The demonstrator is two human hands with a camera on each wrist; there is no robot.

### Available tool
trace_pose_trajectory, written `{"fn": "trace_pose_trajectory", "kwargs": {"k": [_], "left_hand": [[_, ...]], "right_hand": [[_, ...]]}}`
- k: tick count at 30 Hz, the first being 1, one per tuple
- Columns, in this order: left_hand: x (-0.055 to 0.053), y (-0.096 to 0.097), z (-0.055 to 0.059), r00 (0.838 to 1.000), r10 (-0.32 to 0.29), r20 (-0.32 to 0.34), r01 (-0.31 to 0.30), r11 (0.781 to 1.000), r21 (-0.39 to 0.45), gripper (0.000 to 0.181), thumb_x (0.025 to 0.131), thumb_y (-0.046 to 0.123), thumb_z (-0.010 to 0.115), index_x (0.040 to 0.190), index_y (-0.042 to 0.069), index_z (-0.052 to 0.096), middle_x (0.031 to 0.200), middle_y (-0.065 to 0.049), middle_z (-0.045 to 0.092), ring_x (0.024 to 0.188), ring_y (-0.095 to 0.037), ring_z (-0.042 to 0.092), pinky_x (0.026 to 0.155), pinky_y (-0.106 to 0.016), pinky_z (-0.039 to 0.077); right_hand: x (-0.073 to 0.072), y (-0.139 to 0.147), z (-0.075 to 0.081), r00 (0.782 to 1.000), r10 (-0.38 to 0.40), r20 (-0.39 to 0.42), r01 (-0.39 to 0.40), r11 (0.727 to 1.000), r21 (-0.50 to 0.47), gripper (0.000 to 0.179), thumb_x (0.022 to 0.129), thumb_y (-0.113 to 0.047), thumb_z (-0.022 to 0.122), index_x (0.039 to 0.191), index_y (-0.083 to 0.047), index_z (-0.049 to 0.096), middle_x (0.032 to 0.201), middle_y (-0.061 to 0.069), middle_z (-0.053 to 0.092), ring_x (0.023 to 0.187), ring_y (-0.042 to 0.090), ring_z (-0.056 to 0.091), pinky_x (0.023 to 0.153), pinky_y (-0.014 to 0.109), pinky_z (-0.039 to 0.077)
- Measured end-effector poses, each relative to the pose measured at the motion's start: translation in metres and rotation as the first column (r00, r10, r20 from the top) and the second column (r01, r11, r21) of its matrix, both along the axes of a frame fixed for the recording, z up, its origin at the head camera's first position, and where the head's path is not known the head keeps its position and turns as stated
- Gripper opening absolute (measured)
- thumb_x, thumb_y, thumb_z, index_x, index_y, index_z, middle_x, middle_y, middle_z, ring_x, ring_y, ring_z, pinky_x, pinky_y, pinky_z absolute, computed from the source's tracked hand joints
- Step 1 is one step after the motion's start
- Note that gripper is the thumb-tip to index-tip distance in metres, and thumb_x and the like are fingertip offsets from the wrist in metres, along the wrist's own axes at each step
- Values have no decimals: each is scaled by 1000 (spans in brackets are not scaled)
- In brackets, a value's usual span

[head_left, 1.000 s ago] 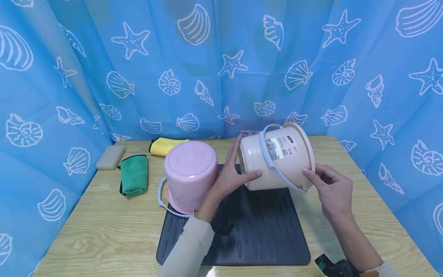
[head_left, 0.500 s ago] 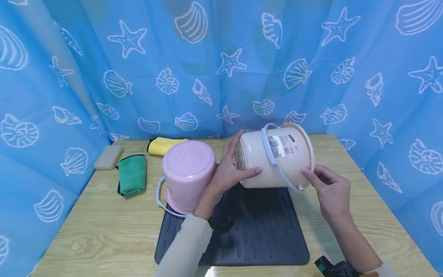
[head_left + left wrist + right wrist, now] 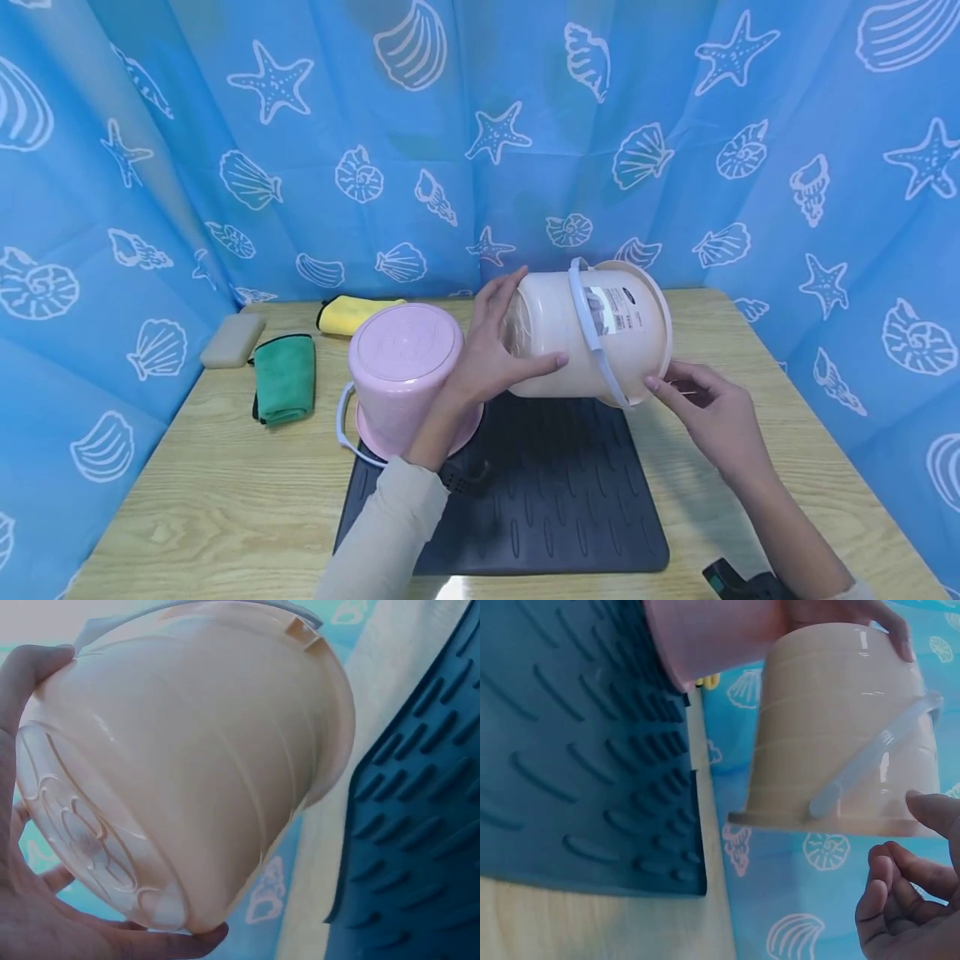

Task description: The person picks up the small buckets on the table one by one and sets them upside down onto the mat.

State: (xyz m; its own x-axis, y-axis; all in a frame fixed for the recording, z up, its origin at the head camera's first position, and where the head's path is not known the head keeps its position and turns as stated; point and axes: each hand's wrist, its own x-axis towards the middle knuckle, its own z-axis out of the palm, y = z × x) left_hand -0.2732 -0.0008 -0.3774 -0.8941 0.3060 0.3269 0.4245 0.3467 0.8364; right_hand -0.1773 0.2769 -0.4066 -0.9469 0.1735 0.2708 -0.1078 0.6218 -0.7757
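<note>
A cream bucket (image 3: 555,333) with a pale blue handle (image 3: 592,317) and a label (image 3: 613,310) on its side is held tilted above the dark mat, its mouth turned right. My left hand (image 3: 487,342) grips it around the base, thumb on the near wall; the moulded bottom (image 3: 86,832) faces that palm. Beside the rim is my right hand (image 3: 705,408). In the right wrist view, its thumb (image 3: 934,810) overlaps the wall near the rim, while the curled fingers (image 3: 881,889) sit just below the rim with a gap.
An upside-down pink bucket (image 3: 405,375) stands on the ribbed dark mat (image 3: 562,500), close to my left forearm. On the wooden table (image 3: 225,500) lie a green cloth (image 3: 285,379), a yellow cloth (image 3: 356,312) and a beige block (image 3: 232,340). A blue shell-print curtain (image 3: 450,167) surrounds the table.
The cream bucket has shifted slightly left and up and turned a little, with its handle's lower end swinging left. My right hand has loosened from the rim; my left hand still grips the base.
</note>
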Motion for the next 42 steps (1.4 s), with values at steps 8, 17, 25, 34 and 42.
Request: {"fn": "trace_pose_trajectory", "kwargs": {"k": [8,17,25,34,42], "left_hand": [[0,-6,19,1000,-3,-20,2,998,-62,106,68,50,86,153,53,24,161,6,13,141,-29,29,101,-57,43],[3,-9,32,999,-21,-33,16,990,-139,104,66,53,84,153,53,26,162,5,13,143,-29,28,102,-59,42],[8,-12,40,998,-35,-61,20,971,-236,107,67,58,83,154,53,22,163,3,13,145,-28,24,104,-60,40],[8,-13,44,995,-59,-75,37,965,-258,107,67,57,84,155,50,24,163,1,14,145,-28,23,104,-60,39],[10,-10,50,990,-87,-109,52,954,-296,107,66,58,84,155,47,26,162,3,17,143,-28,26,102,-57,42]], "right_hand": [[14,-1,-6,990,114,-82,-96,976,197,25,93,-31,74,112,-14,74,95,-5,66,82,6,58,69,13,48],[31,-11,-18,970,238,-43,-209,915,345,19,89,-26,78,105,-17,75,91,-13,64,79,5,59,64,27,53],[42,-22,-33,935,354,15,-333,863,380,21,84,-15,81,104,-15,75,95,-11,64,81,7,62,68,29,56],[47,-31,-45,895,431,117,-439,799,410,21,83,-15,81,104,-14,75,98,-9,64,86,9,65,73,26,57],[51,-36,-55,877,454,158,-474,762,442,19,84,-19,81,101,-15,75,96,-13,61,85,4,61,74,26,56]]}}
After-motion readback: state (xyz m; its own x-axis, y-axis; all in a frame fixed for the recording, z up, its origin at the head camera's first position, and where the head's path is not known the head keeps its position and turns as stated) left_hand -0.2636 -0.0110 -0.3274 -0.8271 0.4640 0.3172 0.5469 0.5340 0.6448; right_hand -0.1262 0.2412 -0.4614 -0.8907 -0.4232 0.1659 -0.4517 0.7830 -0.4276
